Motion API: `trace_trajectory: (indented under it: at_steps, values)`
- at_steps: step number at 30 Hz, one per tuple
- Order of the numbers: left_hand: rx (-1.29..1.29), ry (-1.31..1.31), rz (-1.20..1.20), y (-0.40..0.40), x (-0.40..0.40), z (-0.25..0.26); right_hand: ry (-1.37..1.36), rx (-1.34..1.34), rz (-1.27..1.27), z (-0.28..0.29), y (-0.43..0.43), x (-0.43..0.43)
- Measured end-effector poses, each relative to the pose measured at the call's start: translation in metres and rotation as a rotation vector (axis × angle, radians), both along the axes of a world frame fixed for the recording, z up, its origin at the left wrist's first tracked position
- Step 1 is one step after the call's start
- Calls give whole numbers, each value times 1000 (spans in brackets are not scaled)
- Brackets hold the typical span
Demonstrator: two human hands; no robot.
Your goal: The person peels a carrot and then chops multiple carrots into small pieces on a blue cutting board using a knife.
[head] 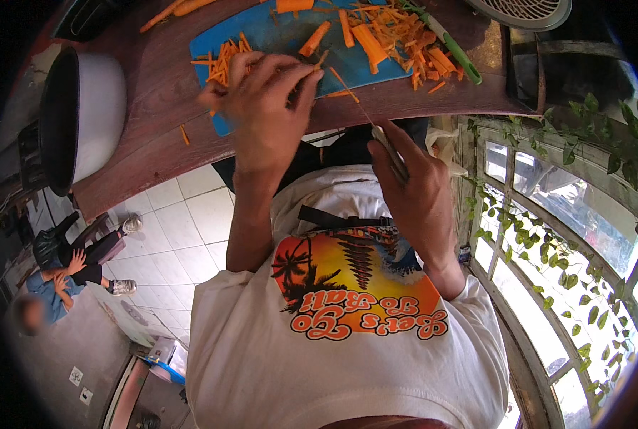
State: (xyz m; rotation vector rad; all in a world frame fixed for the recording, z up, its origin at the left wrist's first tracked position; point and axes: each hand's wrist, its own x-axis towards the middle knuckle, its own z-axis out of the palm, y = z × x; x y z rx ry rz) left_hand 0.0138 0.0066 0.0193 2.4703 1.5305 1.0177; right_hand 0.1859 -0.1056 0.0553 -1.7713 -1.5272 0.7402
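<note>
My right hand [418,187] grips the handle of a knife [387,147]. Its narrow blade is seen nearly edge-on, and an orange carrot sliver [343,83] lies along it. Over the front of a blue cutting board [276,32] is my left hand [268,102], slightly blurred. Its thumb and forefinger meet at a thin carrot strip [321,59]. Partly hidden behind that hand is a heap of carrot sticks [230,53]. A cut carrot piece [314,39] lies just beyond the fingertips, and thicker chunks [370,45] are farther right.
Carrot peelings [410,37] and a green-handled peeler [461,59] cover the board's right side. Whole carrots [174,10] lie at the back left of the wooden table [158,80]. A large pot [96,118] stands left. Another person [67,268] sits beyond it. Windows [544,241] line the right.
</note>
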Motion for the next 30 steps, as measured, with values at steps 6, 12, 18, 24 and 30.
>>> trace_trajectory:
  at_steps: [6,12,18,24,30]
  values:
    - [-121,-32,84,2,-34,5,-102,41,76,-8,6,-12]
    - [-112,88,-185,-2,-24,10,-239,110,-3,-8,8,-6]
    - [-92,203,-216,-16,-21,10,-309,110,51,-2,5,4]
    - [-53,229,-73,-10,-52,13,-242,143,128,-2,9,1]
    - [33,107,17,10,-43,12,-39,18,-41,10,0,6]
